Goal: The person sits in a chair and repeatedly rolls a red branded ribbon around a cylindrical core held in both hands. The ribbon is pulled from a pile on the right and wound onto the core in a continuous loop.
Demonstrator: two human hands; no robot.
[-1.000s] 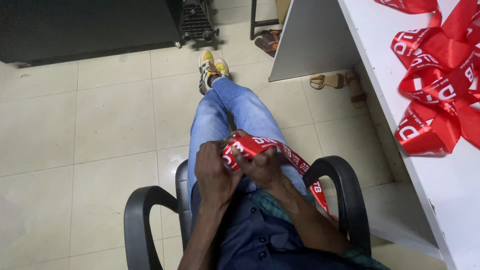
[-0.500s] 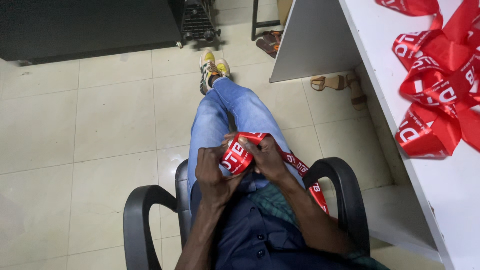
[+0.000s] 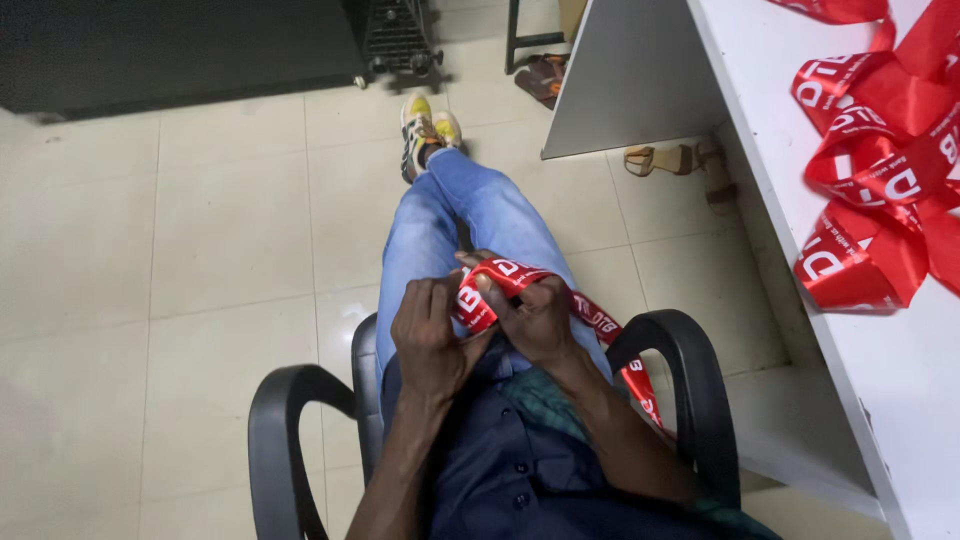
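Note:
A red ribbon with white print [image 3: 488, 290] is gripped by both hands over my lap, folded into a loop between them. My left hand [image 3: 430, 335] pinches its left end. My right hand [image 3: 535, 318] holds the loop's other side, fingers curled over it. The ribbon's tail [image 3: 625, 360] trails down to the right, past my thigh and the chair's right armrest. I sit in a black chair with blue jeans and crossed legs.
A white table [image 3: 900, 380] stands at the right with a heap of red ribbon [image 3: 880, 180] on it. Black chair armrests [image 3: 275, 430] flank me. Sandals [image 3: 680, 160] lie under the table. A dark cabinet and a black wheeled base stand at the far side of the tiled floor.
The hands have turned and folded the ribbon, so that the loop now sits more between the fingertips. Arms and legs stay in place.

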